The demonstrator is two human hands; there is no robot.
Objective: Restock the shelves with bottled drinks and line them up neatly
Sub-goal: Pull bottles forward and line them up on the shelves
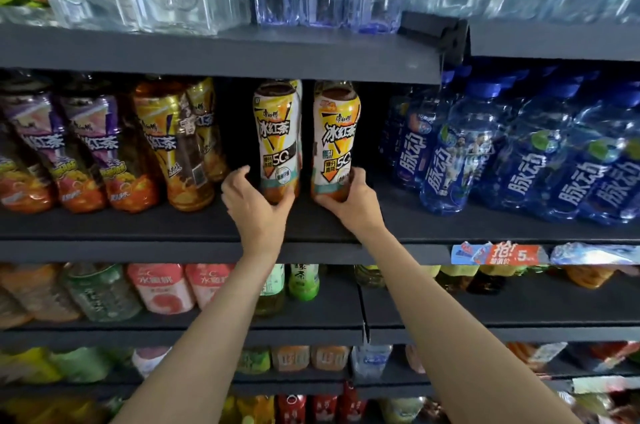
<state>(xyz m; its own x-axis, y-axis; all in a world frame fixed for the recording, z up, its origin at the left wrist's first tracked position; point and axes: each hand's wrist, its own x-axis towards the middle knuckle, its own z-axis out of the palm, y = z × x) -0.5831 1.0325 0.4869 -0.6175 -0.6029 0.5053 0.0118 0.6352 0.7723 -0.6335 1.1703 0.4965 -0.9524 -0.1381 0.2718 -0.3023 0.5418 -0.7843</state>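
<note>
Head view: we have both hands on two iced-tea bottles on the middle shelf.
Left hand cups the left bottle, right hand wraps the right bottle; we'd close that gap, labels forward.

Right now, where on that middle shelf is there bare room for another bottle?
Bare dark shelf shows between the right iced-tea bottle held by the right hand and the blue water bottles. A narrower gap lies left of the left hand. Elsewhere the bottles stand crowded.
</note>
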